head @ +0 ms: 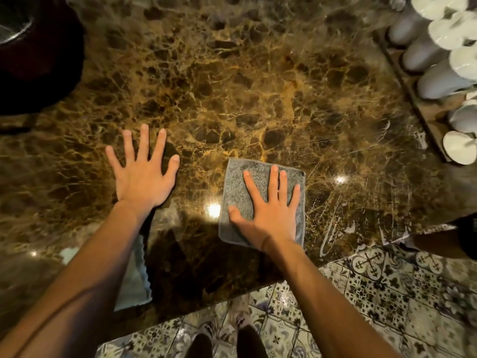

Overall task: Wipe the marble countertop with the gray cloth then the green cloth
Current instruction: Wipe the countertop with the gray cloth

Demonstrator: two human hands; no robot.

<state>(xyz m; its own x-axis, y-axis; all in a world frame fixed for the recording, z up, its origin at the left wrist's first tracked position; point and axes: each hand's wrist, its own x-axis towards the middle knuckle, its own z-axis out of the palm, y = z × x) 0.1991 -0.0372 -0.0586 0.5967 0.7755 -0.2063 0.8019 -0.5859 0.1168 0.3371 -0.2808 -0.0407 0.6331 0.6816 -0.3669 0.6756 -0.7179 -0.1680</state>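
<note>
where the brown marble surface (258, 86) meets its far right edge, a wooden tray (423, 109) holds a row of white cups (423, 55), contents not visible. gray cloth (240, 192), folded square, nubby weave, lies flat near the front edge. right hand (268, 213) pressed on it, fingers spread, palm down, gripping nothing. left hand (144, 174) flat on bare marble, also spread. pale cloth (134, 282) partly under left forearm.
</note>
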